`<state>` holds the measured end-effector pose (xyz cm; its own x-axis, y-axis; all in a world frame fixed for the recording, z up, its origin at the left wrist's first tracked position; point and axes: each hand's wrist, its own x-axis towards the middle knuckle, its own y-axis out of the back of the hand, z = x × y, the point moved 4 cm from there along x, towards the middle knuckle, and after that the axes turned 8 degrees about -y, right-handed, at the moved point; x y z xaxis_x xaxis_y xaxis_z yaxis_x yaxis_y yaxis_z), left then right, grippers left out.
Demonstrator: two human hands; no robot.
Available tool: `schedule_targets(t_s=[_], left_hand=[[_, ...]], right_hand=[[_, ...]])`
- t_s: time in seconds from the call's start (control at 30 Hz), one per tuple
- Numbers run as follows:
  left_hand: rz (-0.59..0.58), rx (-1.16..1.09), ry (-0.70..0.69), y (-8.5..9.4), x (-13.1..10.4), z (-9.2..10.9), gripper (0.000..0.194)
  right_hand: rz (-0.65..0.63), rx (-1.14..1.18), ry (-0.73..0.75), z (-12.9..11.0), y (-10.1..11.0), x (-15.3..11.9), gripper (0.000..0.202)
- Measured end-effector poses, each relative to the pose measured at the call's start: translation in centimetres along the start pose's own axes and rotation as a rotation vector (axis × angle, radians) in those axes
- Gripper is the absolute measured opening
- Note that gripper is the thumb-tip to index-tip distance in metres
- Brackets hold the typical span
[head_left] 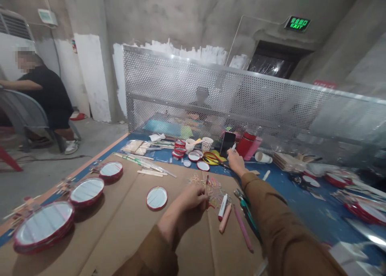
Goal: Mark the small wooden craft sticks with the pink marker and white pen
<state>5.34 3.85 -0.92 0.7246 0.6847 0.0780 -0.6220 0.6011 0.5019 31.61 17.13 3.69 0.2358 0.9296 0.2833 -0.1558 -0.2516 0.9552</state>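
Note:
My left hand (193, 197) is closed over the brown cardboard, its fingers pinching a short wooden stick (207, 180) that points up. Beneath it and just beyond lies a loose pile of coloured rubber bands (215, 184). My right hand (236, 162) reaches to the far side of the table, closed around a small white tube-like thing (233, 147), close to a dark phone (227, 143). Between my arms rest a white marker with a red end (222, 207), a peach-coloured stick (225, 218), a pink pencil (243, 229) and green-handled pliers (249, 215).
Several red-rimmed round discs (86, 191) line the left side, and one small disc (157, 198) lies mid-cardboard. Paper cups (207, 144), yellow-handled scissors (212, 158) and a red bottle (245, 144) stand before a perforated metal screen (181, 83). A person (45, 87) sits at far left.

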Motion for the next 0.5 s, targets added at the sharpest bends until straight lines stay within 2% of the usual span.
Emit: schedule_targets(t_s=[0.23,0.5], left_hand=[[0.021,-0.099,0.025,-0.5,0.1,-1.2,0.017],[0.050,-0.235,0.046,-0.7,-0.6,-0.8,0.019]], right_hand=[[0.014,-0.006,0.024,1.0,-2.1,1.6,0.046],[0.046,-0.008,0.060,1.0,-3.0,2.9,0.046]])
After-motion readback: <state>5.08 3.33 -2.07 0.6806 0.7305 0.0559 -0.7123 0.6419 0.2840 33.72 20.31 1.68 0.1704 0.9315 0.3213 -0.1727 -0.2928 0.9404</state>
